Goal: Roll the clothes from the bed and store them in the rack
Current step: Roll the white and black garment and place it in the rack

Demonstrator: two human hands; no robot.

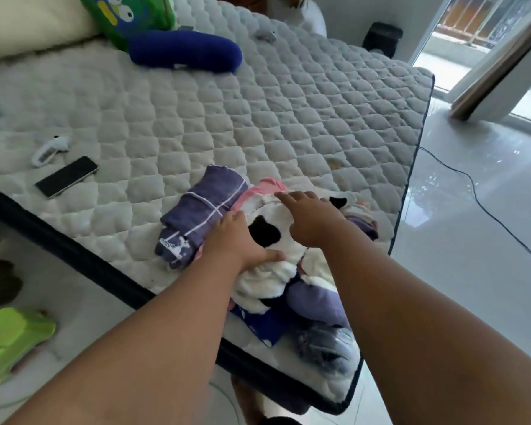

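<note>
— Clothes (270, 271)?
— Piled at the mattress (196, 118) corner, purple roll (201, 210) lying just beside.
— Hands?
— Left hand (236, 240) presses flat on the white-and-black garment (276, 228), thumb spread. Right hand (311, 216) hovers open above it, fingers extended, holding nothing.

Quilted matt cloth on the mattress (258, 118), puckered in soft diamonds. Fluffy white-and-black fleece (276, 240) near the corner; beside it to the left, woven purple checked cloth (203, 207), rolled. Glossy black glass on the phone (66, 176). Shiny, reflective floor tiles (472, 240) at right. Smooth green plastic stool (10, 342), near left.
</note>
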